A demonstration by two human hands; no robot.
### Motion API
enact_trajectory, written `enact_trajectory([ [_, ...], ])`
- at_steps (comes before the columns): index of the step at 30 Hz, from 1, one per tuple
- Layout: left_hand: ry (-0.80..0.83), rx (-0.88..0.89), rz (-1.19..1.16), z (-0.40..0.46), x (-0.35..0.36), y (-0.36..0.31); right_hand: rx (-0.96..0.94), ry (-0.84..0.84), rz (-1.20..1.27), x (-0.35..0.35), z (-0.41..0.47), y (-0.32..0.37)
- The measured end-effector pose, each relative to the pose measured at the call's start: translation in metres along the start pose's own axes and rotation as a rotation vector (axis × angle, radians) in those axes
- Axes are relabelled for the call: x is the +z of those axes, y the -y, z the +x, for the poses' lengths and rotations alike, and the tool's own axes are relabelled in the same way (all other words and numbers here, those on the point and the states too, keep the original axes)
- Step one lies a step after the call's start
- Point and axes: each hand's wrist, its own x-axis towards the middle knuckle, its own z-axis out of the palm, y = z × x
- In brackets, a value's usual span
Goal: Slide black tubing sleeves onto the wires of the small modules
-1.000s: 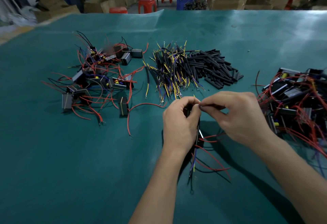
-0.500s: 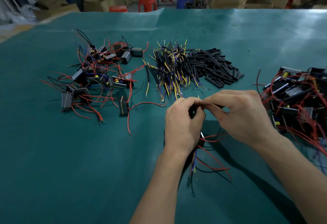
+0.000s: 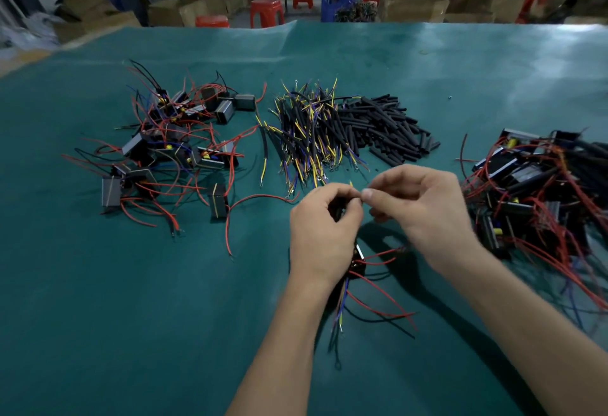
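Black sleeve [image 3: 339, 210] (part hidden) – inside left grip [image 3: 324, 234]

Teal table cover [image 3: 427, 63], cardboard boxes [image 3: 413, 6] behind, red plastic stools [image 3: 266, 11], blue crate [image 3: 335, 7], dim workshop floor

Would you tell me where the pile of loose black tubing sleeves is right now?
In the head view, the loose black tubing sleeves lie on the green table beyond the hands, right of centre, against the yellow-and-purple wire bundle.
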Motion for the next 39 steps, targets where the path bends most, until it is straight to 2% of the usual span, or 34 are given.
enact_trajectory([
  [3, 0.021, -0.075, -0.067, 0.002, -0.001, 0.001, -0.201, -0.019, -0.224, 0.001, -0.001, -0.006],
  [8, 0.032, -0.099, -0.105, 0.003, -0.002, 0.001, -0.335, 0.097, -0.416, -0.010, 0.003, 0.000],
  [12, 0.060, -0.105, -0.113, 0.003, -0.001, 0.004, -0.520, 0.150, -0.619, -0.014, 0.004, 0.007],
  [17, 0.058, -0.089, -0.084, 0.002, 0.000, 0.002, -0.493, 0.158, -0.723, -0.016, 0.003, 0.013],
  [20, 0.032, 0.003, -0.010, -0.001, 0.000, -0.001, -0.379, 0.133, -0.750, -0.014, 0.002, 0.014],
  [22, 0.026, 0.092, 0.060, -0.003, 0.001, -0.002, -0.214, 0.148, -0.741, -0.013, 0.003, 0.015],
  [23, 0.029, 0.125, 0.088, -0.003, 0.001, -0.002, -0.089, 0.164, -0.666, -0.014, 0.005, 0.015],
  [27, 0.054, 0.183, 0.150, -0.005, 0.002, -0.001, 0.427, 0.196, -0.072, -0.014, 0.007, 0.017],
  [29, 0.062, 0.194, 0.164, -0.006, 0.002, -0.002, 0.572, 0.199, 0.048, -0.014, 0.008, 0.017],
  [31, 0.050, 0.192, 0.167, -0.006, 0.002, -0.002, 0.619, 0.220, 0.107, -0.014, 0.007, 0.016],
  [33, 0.024, 0.167, 0.141, -0.005, 0.002, -0.001, 0.510, 0.228, 0.086, -0.014, 0.007, 0.014],
  [39, 0.002, 0.035, 0.046, -0.002, 0.000, 0.000, -0.304, 0.191, -0.579, -0.021, 0.005, 0.010],
])
